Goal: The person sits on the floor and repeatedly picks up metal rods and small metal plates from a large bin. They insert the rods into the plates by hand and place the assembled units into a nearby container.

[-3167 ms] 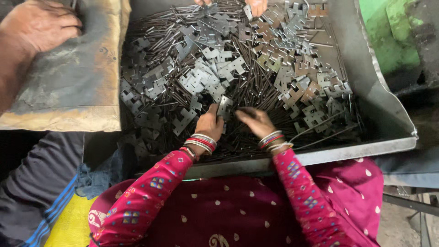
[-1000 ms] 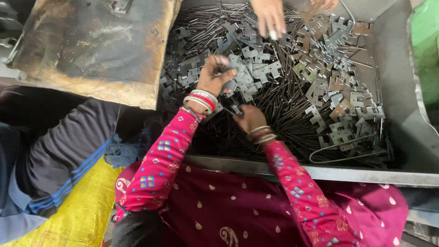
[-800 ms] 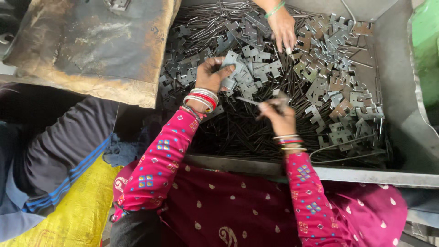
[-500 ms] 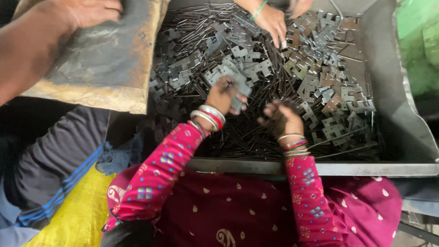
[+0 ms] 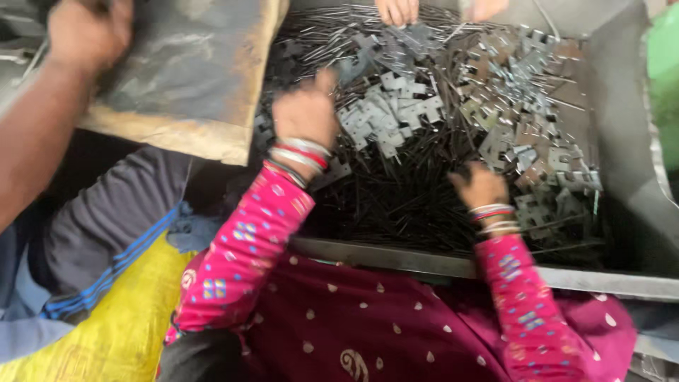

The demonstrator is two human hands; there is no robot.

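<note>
A grey metal tray [image 5: 622, 205] holds a heap of flat cross-shaped metal plates [image 5: 396, 117] and thin dark rods [image 5: 396, 201]. My left hand [image 5: 305, 110], blurred by motion, hovers over the left side of the heap with its back toward me and the thumb out. What it holds is hidden. My right hand [image 5: 481, 185] rests lower right among the rods with its fingers curled down into them. Both wrists wear bangles below pink patterned sleeves.
Another person's fingers [image 5: 397, 10] reach into the tray from its far edge. A second person's arm [image 5: 49, 106] lies on a worn rusty sheet [image 5: 191, 78] at the left. Yellow cloth [image 5: 106, 332] and a dark sleeve sit below that.
My left hand has swung left, away from the plates it was lifting. My right hand has slid right and lower among the rods. The other person's arm has dropped onto the sheet.
</note>
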